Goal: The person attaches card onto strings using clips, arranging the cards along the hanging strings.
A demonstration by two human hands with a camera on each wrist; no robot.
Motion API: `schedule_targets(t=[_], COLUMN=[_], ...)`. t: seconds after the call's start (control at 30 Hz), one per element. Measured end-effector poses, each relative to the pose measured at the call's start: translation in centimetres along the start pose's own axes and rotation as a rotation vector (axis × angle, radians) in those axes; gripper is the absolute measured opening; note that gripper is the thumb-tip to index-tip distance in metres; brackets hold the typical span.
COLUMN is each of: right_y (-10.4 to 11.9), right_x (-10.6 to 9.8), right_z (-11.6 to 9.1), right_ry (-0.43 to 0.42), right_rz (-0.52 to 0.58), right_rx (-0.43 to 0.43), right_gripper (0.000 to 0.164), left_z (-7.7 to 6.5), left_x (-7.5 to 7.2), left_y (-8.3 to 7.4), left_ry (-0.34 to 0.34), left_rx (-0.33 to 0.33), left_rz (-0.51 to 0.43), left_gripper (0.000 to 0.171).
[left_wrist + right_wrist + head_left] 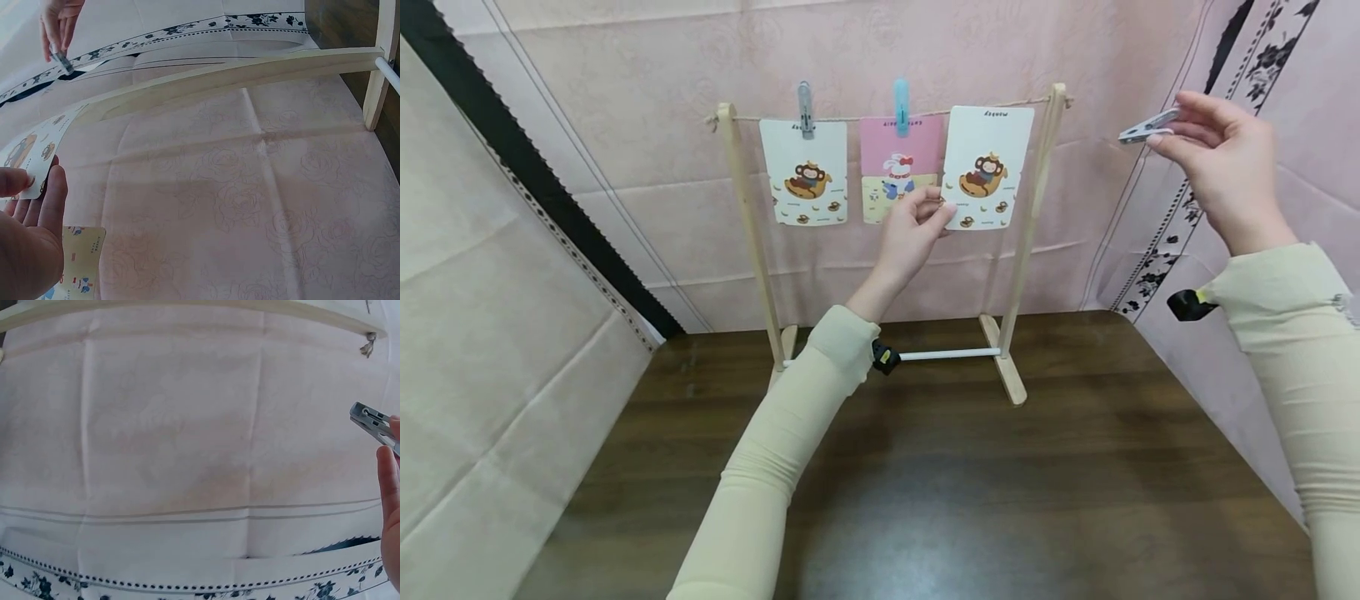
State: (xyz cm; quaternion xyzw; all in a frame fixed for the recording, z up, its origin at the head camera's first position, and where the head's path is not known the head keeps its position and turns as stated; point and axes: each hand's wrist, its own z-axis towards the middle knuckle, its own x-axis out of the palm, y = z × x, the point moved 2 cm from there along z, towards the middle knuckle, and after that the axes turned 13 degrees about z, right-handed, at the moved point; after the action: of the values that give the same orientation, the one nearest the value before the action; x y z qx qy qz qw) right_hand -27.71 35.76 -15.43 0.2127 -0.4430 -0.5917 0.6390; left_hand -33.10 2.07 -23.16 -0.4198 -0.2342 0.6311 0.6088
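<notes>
My left hand (pixel 912 236) pinches the lower left corner of a white card (pixel 988 167) with a monkey picture, its top edge overlapping the string at the right end of the rack. Out to the right, my right hand (pixel 1228 162) pinches a grey clothespin (pixel 1150 127) between thumb and fingers, apart from the rack. In the right wrist view the clothespin (pixel 373 422) shows at the right edge. Another white monkey card (pixel 808 179) hangs from a grey clothespin (pixel 806 108). A pink and yellow rabbit card (pixel 880 142) hangs beside it from a blue clothespin (pixel 902 107), partly behind my left hand.
A wooden rack with two posts (pixel 1028 233) and a string (pixel 745 119) stands at the back of a dark brown table (pixel 925 483). A white bar (pixel 951 354) joins its feet. Pink cloth (pixel 662 167) hangs behind, with cloth walls on both sides.
</notes>
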Motion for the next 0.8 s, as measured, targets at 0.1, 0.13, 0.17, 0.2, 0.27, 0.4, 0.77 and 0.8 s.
schedule_targets(t=[0.1, 0.13, 0.17, 0.2, 0.27, 0.4, 0.77, 0.8], right_y=[0.3, 0.4, 0.5, 0.6, 1.0, 1.7, 2.4, 2.5], right_x=[0.5, 0.7, 0.8, 0.9, 1.2, 1.9, 5.1, 5.4], right_z=[0.3, 0.3, 0.4, 0.5, 0.7, 1.0, 2.0, 2.1], right_ry=[-0.004, -0.003, -0.003, -0.001, 0.001, -0.004, 0.046, 0.047], right_rz=[-0.001, 0.0, 0.003, 0.009, 0.006, -0.04, -0.241, -0.25], right_rx=[-0.001, -0.006, -0.004, -0.009, -0.025, -0.028, -0.017, -0.028], right_gripper=[0.056, 0.055, 0.052, 0.049, 0.044, 0.042, 0.045, 0.044], left_z=[0.1, 0.2, 0.2, 0.2, 0.3, 0.4, 0.6, 0.6], left_x=[0.4, 0.6, 0.8, 1.0, 1.4, 2.0, 2.6, 2.7], left_y=[-0.1, -0.1, -0.2, -0.2, -0.3, -0.1, 0.8, 0.8], left_ry=[0.004, 0.004, 0.003, 0.003, 0.01, 0.018, -0.008, -0.007], left_rx=[0.011, 0.014, 0.013, 0.011, -0.001, -0.047, -0.107, -0.108], left_rz=[-0.018, -0.026, -0.035, -0.047, -0.079, -0.148, -0.164, -0.164], left_gripper=[0.023, 0.022, 0.02, 0.02, 0.018, 0.016, 0.017, 0.017])
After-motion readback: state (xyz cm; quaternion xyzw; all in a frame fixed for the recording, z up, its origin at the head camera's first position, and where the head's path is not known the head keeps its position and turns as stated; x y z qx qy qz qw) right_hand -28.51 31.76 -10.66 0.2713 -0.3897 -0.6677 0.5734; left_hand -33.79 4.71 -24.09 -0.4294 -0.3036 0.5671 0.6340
